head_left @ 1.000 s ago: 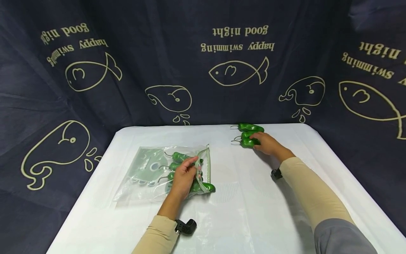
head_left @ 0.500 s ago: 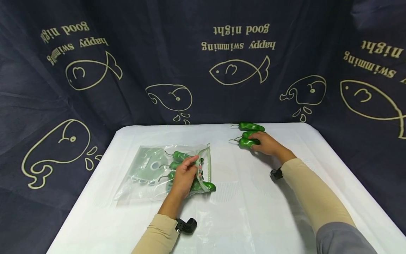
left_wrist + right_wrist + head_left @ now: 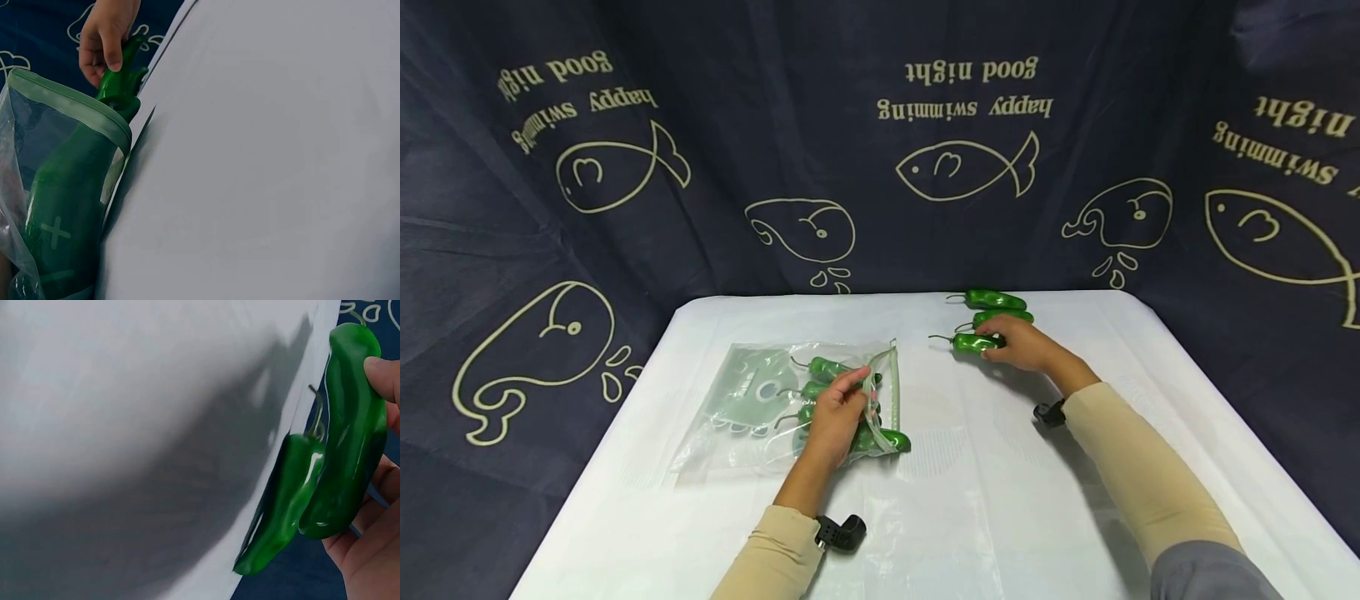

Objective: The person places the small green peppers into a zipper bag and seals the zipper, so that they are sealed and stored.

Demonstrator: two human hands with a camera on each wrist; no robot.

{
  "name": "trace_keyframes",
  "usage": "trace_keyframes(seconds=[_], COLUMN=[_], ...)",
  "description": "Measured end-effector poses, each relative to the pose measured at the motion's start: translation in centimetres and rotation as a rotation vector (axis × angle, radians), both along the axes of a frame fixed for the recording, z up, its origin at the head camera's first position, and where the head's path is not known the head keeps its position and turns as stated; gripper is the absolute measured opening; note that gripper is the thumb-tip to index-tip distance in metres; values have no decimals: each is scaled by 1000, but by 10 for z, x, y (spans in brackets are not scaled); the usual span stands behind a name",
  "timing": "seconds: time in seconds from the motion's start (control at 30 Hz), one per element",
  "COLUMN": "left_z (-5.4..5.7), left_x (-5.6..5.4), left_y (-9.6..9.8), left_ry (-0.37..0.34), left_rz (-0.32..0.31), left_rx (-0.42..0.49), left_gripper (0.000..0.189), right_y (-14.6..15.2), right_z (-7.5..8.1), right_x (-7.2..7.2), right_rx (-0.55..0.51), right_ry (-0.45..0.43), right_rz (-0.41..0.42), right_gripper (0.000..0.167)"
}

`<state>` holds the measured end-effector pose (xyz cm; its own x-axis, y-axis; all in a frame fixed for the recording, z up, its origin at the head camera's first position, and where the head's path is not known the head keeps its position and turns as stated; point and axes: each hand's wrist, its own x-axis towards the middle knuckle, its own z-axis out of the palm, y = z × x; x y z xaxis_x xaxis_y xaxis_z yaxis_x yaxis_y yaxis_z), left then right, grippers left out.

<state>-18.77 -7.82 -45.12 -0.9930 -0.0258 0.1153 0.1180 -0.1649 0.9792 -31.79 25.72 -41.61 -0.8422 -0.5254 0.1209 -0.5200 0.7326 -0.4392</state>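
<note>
A clear zip bag (image 3: 741,450) with a pale green print lies on the table's left, several green peppers inside it. One bagged pepper (image 3: 895,441) shows its blunt end at the mouth. My left hand (image 3: 835,417) pinches the bag by its opening edge; the left wrist view shows the green zip rim (image 3: 69,103) standing apart. Toward the back right, my right hand (image 3: 1022,344) grips another green pepper (image 3: 350,431) between thumb and fingers, its stem pointing left. Just behind that are two loose peppers, a nearer one (image 3: 1003,317) and a farther one (image 3: 995,300).
A white cloth covers the table (image 3: 940,533), whose far edge runs close behind the loose peppers. Beyond it hangs a dark blue curtain (image 3: 820,75) with fish and whale drawings. Black wrist cameras sit on both wrists.
My right hand has drawn the nearest pepper left and slightly toward me, away from the other two, so the middle one shows more. My left hand and the bag stay put.
</note>
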Motion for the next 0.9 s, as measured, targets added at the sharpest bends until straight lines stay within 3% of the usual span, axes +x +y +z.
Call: trace_keyframes(seconds=[0.9], left_z=[-3], left_x=[-2], left_y=[1], left_ry=[-13], left_rz=[5], left_rx=[18], left_gripper=[42], right_y=[-38], right_z=[9], right_x=[33], right_rx=[-19], right_ry=[103], right_rz=[192], right_gripper=[34])
